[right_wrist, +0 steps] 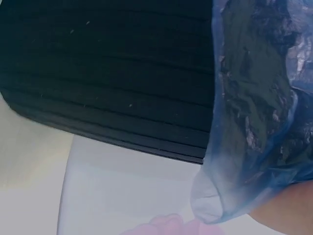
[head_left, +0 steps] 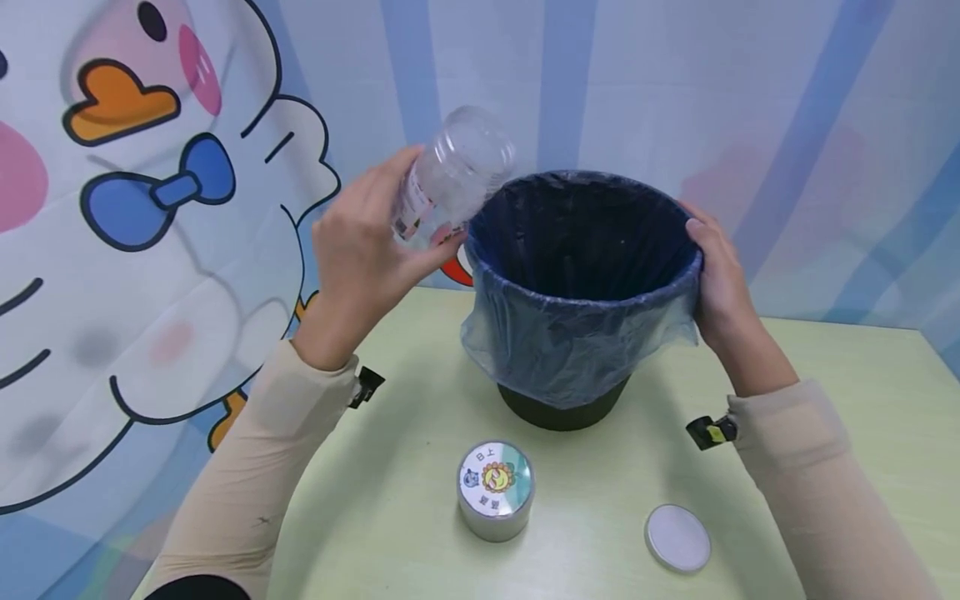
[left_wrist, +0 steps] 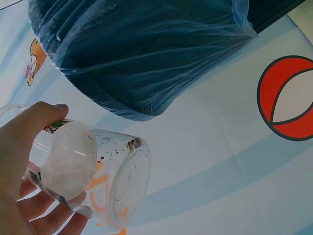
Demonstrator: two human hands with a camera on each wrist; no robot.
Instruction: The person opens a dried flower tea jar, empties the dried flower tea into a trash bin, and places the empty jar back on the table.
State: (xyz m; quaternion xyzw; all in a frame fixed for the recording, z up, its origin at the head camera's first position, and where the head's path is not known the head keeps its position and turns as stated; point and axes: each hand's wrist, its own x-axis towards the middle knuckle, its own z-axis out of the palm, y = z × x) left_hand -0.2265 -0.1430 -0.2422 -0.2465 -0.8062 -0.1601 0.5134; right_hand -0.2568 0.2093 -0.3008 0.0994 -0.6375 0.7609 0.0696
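A clear plastic jar (head_left: pixel 468 158) with a printed label is gripped in my left hand (head_left: pixel 360 242), held tilted beside the left rim of a dark trash bin (head_left: pixel 562 412). Small dark crumbs cling inside the jar (left_wrist: pixel 120 171) in the left wrist view. A translucent blue bag (head_left: pixel 570 342) lines the bin and folds over its rim. My right hand (head_left: pixel 723 283) holds the bin's right rim through the bag, thumb at the top edge. Only part of that hand (right_wrist: pixel 288 210) shows in the right wrist view.
On the pale green table (head_left: pixel 390 508), a round container (head_left: pixel 495 492) with a printed sun top stands in front of the bin. A round whitish lid (head_left: pixel 677 538) lies flat to its right. Behind hangs a cartoon-printed cloth backdrop (head_left: pixel 637 92).
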